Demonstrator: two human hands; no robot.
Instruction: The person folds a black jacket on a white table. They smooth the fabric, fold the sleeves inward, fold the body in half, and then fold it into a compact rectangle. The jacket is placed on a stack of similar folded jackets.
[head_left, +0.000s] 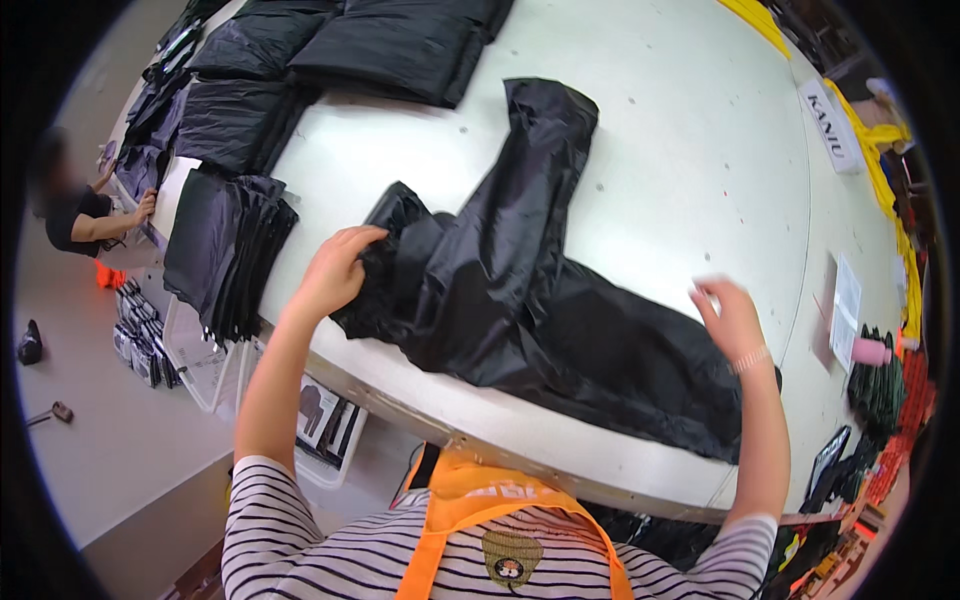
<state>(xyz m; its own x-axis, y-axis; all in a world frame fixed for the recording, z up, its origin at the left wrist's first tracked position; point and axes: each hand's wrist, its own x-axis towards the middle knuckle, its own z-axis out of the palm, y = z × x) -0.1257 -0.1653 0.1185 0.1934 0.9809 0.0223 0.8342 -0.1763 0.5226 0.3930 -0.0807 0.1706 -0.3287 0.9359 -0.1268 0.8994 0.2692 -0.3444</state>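
A pair of thin, shiny black trousers [500,290] lies spread and wrinkled on the white table in front of me. One leg points away toward the far side, and the other stretches to the right along the near edge. At the bunched left end, my left hand [338,270] grips the fabric between thumb and fingers. My right hand [728,318] is over the right-hand leg, its fingers apart and loosely bent, holding nothing; whether it touches the cloth I cannot tell.
Folded black garments [390,50] are piled at the far left, and another stack [222,250] stands left of my left hand. A person [85,215] works at the left table edge. Yellow cloth [880,160] and papers [845,310] lie on the right. A white crate [330,470] sits below.
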